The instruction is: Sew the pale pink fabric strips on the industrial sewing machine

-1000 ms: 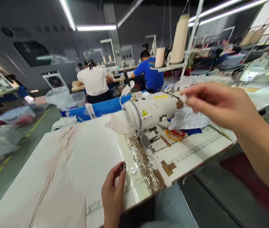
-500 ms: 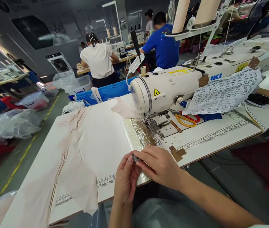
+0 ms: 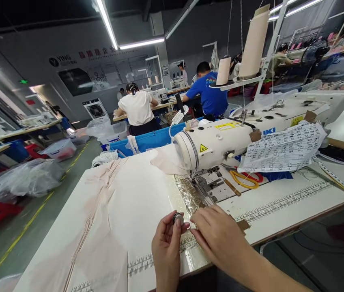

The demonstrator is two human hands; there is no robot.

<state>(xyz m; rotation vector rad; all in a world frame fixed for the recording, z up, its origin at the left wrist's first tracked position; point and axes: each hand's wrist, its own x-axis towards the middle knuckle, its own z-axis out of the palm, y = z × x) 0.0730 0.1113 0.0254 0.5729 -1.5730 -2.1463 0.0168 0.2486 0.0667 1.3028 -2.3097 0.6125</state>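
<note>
Near the front edge of the white table, my left hand grips a small dark round metal part, perhaps a bobbin case, between thumb and fingers. Just to its right, my right hand pinches a small pale ring-like piece, perhaps a bobbin. The two pieces are apart by a small gap. Beyond my hands stands a white sewing machine, its needle area above a shiny taped strip.
Sheer pale pink fabric lies along the table's left side. Yellow-handled scissors and a handwritten sheet are by the machine. Thread cones stand above. Two people sit working beyond a blue cloth bin.
The view has tilted upward. My hands, earlier together around the dark round part, have moved slightly apart, and a pale ring-like piece now shows at my right fingertips.
</note>
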